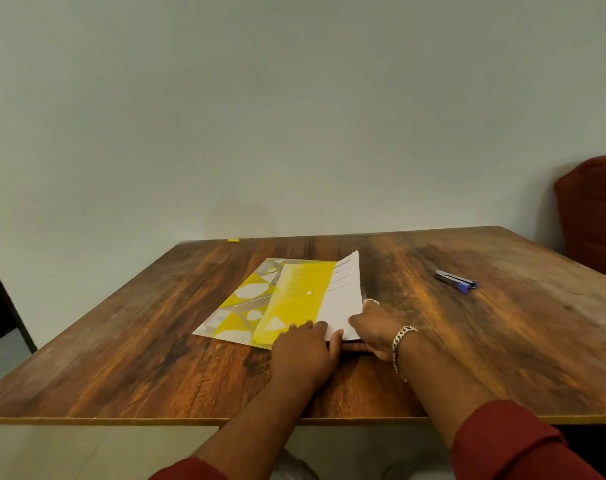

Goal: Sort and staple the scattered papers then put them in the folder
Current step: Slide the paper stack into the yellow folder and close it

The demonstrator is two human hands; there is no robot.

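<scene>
A yellow plastic folder [260, 303] with grey and white shapes lies mid-table, its translucent flap [294, 306] laid over a stack of white papers [343, 296]. The papers' right edge is lifted off the table. My left hand [305, 351] presses flat on the folder's near edge, thumb on the papers' near corner. My right hand [374, 330] grips the near right corner of the papers, fingers curled under them. A blue and silver stapler [456, 280] lies apart to the right.
The wooden table [121, 341] stands against a pale wall. A small yellow object [233, 240] sits at the far edge. A red chair back [592, 216] rises at the right. A dark frame [3, 306] stands at the left.
</scene>
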